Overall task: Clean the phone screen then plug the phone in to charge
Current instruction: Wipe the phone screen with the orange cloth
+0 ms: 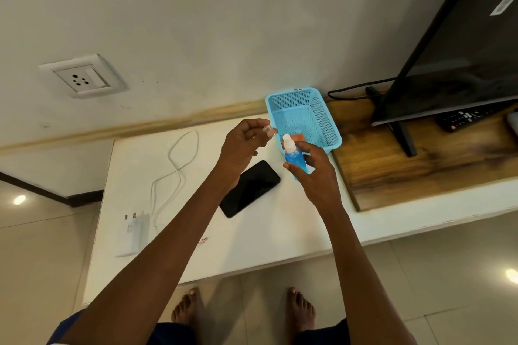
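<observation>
Two risks: clear cap point(266, 129), pinched in left hand point(243, 140) fingertips, could drop; right hand point(314, 168), wrapped round the spray bottle point(291, 152), could overspray the phone point(250, 188), flat on the white counter point(280, 232) below. Basket point(330, 131) crowds the right; charger point(132, 231) and cable point(179, 165) sit left, clear.

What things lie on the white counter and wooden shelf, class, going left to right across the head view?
White charger plug → white cable → black phone → blue basket → television. The held spray bottle overlaps the basket, so it is left out.
</observation>
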Tool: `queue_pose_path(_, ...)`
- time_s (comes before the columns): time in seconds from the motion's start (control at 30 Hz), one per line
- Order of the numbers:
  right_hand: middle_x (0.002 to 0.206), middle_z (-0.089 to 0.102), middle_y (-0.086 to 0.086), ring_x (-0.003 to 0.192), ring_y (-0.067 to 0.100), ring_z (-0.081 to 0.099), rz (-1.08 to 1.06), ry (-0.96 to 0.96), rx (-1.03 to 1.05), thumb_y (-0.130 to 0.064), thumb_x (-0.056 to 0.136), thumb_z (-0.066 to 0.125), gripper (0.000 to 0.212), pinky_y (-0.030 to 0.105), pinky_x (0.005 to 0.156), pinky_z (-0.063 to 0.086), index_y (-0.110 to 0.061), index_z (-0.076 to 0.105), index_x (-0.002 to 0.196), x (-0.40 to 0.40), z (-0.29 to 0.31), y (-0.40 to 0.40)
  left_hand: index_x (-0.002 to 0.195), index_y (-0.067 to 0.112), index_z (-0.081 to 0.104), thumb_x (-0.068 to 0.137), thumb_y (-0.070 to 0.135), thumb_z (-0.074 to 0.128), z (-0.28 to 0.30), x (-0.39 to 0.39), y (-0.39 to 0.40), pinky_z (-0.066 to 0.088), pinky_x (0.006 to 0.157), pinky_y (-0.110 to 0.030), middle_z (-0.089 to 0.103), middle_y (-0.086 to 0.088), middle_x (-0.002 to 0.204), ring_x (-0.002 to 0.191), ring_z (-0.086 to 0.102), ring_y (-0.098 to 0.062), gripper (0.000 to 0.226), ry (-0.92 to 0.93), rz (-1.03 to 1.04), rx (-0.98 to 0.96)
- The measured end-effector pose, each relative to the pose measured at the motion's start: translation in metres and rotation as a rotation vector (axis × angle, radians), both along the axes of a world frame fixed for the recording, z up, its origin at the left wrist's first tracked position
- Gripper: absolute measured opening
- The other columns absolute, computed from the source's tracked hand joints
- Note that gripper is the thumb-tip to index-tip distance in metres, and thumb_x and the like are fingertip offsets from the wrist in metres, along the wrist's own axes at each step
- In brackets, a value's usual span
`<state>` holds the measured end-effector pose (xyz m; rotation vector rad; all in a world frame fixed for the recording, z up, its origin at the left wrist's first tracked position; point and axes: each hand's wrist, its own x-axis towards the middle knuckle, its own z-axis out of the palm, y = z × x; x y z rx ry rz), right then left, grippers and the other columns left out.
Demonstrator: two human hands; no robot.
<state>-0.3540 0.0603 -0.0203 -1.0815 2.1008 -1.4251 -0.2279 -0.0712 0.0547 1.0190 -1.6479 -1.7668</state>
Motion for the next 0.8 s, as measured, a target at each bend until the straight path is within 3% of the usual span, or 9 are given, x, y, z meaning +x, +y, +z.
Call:
queue_pose_path(0.1, 0.125, 0.054, -0.024, 0.105, -0.019, 0.051, -0.004, 0.054, -0.023, -0.037, 0.083, 0.075, 0.047, 0.014, 0.093, 0.047, -0.036, 0.050, 0.123, 0.000, -0.002, 0.000, 0.111, 0.019, 0.066, 0.090, 0.024, 0.070, 0.000, -0.004, 0.004, 0.047, 0.067, -0.017, 0.076, 0.010, 0.104, 0.079, 0.064, 0.002, 0.022, -0.007, -0.026, -0.041)
queue_pose_path(0.17, 0.130, 0.059, -0.006, 0.101, -0.011, 0.055, -0.006, 0.117, -0.004, -0.044, 0.082, 0.072, 0.050, 0.007, 0.087, 0.041, -0.028, 0.053, 0.126, -0.001, -0.003, 0.000, 0.110, 0.017, 0.066, 0.090, 0.022, 0.069, 0.000, -0.006, 0.006, 0.048, 0.063, -0.011, 0.075, 0.009, 0.103, 0.077, 0.065, 0.005, 0.020, -0.012, -0.034, -0.067)
queue_pose_path(0.27, 0.131, 0.060, 0.002, 0.102, 0.001, 0.055, -0.012, 0.191, -0.001, -0.051, 0.081, 0.065, 0.057, 0.005, 0.083, 0.038, -0.022, 0.054, 0.129, -0.002, -0.003, 0.000, 0.114, 0.015, 0.067, 0.090, 0.024, 0.070, 0.000, -0.008, 0.007, 0.046, 0.063, -0.008, 0.074, 0.004, 0.110, 0.080, 0.064, 0.001, 0.026, -0.036, -0.014, -0.089)
queue_pose_path(0.37, 0.133, 0.059, 0.004, 0.111, -0.004, 0.049, -0.028, 0.280, -0.011, -0.049, 0.083, 0.066, 0.057, 0.003, 0.083, 0.037, -0.019, 0.055, 0.130, -0.002, -0.003, 0.000, 0.114, 0.017, 0.069, 0.089, 0.028, 0.072, -0.002, -0.007, 0.006, 0.045, 0.068, -0.011, 0.071, 0.008, 0.110, 0.091, 0.063, -0.004, 0.028, -0.091, -0.002, -0.153)
queue_pose_path(0.43, 0.133, 0.060, 0.006, 0.118, -0.008, 0.041, -0.038, 0.341, -0.046, -0.048, 0.084, 0.065, 0.057, 0.008, 0.086, 0.041, -0.015, 0.057, 0.130, -0.001, -0.003, 0.000, 0.114, 0.017, 0.069, 0.089, 0.029, 0.072, -0.003, -0.007, 0.006, 0.045, 0.066, -0.008, 0.070, 0.010, 0.106, 0.090, 0.063, -0.004, 0.028, -0.109, -0.006, -0.189)
queue_pose_path(0.53, 0.135, 0.059, 0.008, 0.125, 0.007, 0.043, -0.030, 0.372, -0.093, -0.048, 0.086, 0.064, 0.058, 0.024, 0.089, 0.054, -0.011, 0.058, 0.130, 0.001, -0.001, -0.001, 0.114, 0.017, 0.068, 0.090, 0.026, 0.072, -0.005, -0.006, 0.006, 0.042, 0.068, -0.001, 0.069, 0.013, 0.102, 0.086, 0.062, 0.001, 0.026, -0.128, -0.007, -0.280)
queue_pose_path(0.6, 0.136, 0.058, 0.008, 0.126, 0.004, 0.043, -0.018, 0.367, -0.114, -0.048, 0.086, 0.063, 0.060, 0.032, 0.091, 0.057, -0.009, 0.058, 0.131, 0.002, 0.002, -0.001, 0.111, 0.015, 0.068, 0.090, 0.025, 0.070, -0.007, -0.005, 0.006, 0.041, 0.071, 0.000, 0.069, 0.012, 0.105, 0.088, 0.062, 0.002, 0.023, -0.136, -0.001, -0.343)
queue_pose_path(0.7, 0.137, 0.058, 0.008, 0.122, -0.007, 0.040, -0.014, 0.336, -0.130, -0.049, 0.087, 0.062, 0.060, 0.034, 0.091, 0.058, -0.009, 0.057, 0.132, 0.004, 0.007, -0.001, 0.104, 0.015, 0.071, 0.092, 0.029, 0.069, -0.009, -0.004, 0.004, 0.041, 0.071, 0.000, 0.071, 0.015, 0.103, 0.091, 0.063, -0.006, 0.019, -0.127, 0.034, -0.347)
queue_pose_path(0.8, 0.142, 0.055, 0.007, 0.122, 0.002, 0.049, 0.008, 0.312, -0.096, -0.045, 0.091, 0.060, 0.058, 0.036, 0.091, 0.058, -0.012, 0.054, 0.137, 0.009, 0.010, 0.001, 0.099, 0.017, 0.073, 0.091, 0.033, 0.068, -0.011, -0.004, 0.003, 0.043, 0.068, -0.002, 0.071, 0.026, 0.090, 0.085, 0.064, -0.001, 0.018, -0.098, 0.073, -0.306)
